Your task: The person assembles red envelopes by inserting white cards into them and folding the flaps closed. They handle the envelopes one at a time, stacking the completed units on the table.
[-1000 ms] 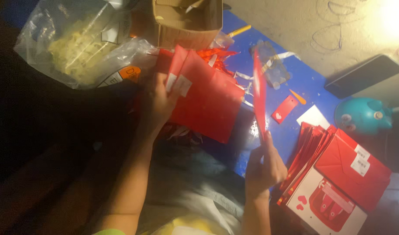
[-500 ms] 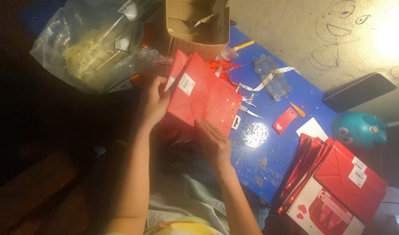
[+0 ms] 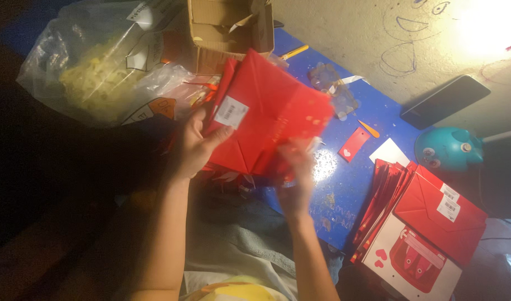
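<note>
Holding one red envelope [image 3: 266, 120], two hands.

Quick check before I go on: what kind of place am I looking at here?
Probably a home craft or packing corner rather than a workshop. A low blue table stands against a wall with childlike doodles, a stack of red envelopes lies beside a small teal lamp, and an open cardboard box sits behind.

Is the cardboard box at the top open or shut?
Open: the box has its flaps standing apart, with the inside showing between them.
</note>
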{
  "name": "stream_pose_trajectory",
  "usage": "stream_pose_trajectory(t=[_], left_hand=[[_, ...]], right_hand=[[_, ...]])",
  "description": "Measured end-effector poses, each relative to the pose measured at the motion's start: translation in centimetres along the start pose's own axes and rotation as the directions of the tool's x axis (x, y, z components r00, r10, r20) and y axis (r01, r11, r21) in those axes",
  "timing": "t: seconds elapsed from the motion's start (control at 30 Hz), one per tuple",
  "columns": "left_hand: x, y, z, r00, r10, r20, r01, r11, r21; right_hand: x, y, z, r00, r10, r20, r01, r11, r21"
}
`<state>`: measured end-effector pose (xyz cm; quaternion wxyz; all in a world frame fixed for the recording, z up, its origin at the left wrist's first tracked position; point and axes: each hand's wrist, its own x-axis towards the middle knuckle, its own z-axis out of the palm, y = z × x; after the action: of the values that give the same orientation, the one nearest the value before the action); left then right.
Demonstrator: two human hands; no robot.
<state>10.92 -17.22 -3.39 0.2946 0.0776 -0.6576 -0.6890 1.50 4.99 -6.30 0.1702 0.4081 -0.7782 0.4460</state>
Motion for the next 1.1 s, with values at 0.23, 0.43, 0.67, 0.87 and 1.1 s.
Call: stream_pose_trajectory(t=[0.23,0.43,0.67,0.87,1.1], left_hand=[[0.1,-4.6,3.7,0.944,-0.307,0.124,0.330,0.904,-0.273],[-0.4,-8.8,6.0,0.957,-0.191,0.216,0.109,0.933,0.342],[-1.0,-9.4,7.5,0.966,-0.118,0.231,0.120,0.993,0.007],[-1.7,-8.8,7.2,0.942,-0.244,0.231,0.259,0.965,-0.036],[-1.7,-10.4,8.0,0.975,-0.076,0.210,0.077,0.997,0.002]], right_hand=[[0.5,5.6,-8.4,0.877,0.442,-0.190,-0.224,0.725,0.651],[-4.3,7.6,-8.9,0.786,0.477,-0.394,-0.152,0.766,0.625],[-7.1,6.8,-7.2,0.751,0.554,-0.360,-0.360,0.800,0.480],[-7.9,7.2,-5.9,0.735,0.564,-0.375,-0.339,0.786,0.518],[-8.9,7.1,-4.8,0.684,0.653,-0.326,-0.288,0.652,0.702]])
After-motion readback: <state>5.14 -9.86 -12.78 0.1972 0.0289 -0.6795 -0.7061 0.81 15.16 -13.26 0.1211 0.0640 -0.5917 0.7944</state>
